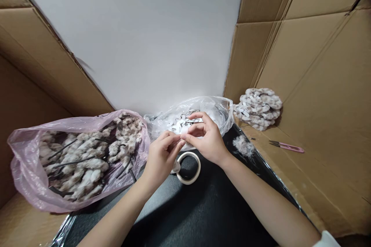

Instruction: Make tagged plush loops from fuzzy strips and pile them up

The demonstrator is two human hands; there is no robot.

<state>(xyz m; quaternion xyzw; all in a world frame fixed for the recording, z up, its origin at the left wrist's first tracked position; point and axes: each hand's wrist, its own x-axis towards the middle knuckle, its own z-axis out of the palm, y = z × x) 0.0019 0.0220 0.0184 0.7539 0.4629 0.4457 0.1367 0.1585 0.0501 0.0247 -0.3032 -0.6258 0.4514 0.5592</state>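
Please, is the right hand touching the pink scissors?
Apart. The head view shows white fluff and a gap between the right hand and the pink scissors.

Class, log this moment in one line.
left hand and right hand: fingertips on small white piece | tape roll: on black surface | pink snips: on cardboard

Black worktop (pixel 208 208): tape roll (pixel 198 170) mid, clear bag (pixel 227 108) at back, pink bag (pixel 26 170) left, fluff clump (pixel 243 146) right edge. Pink snips (pixel 291 147) on cardboard (pixel 321 177) alongside.
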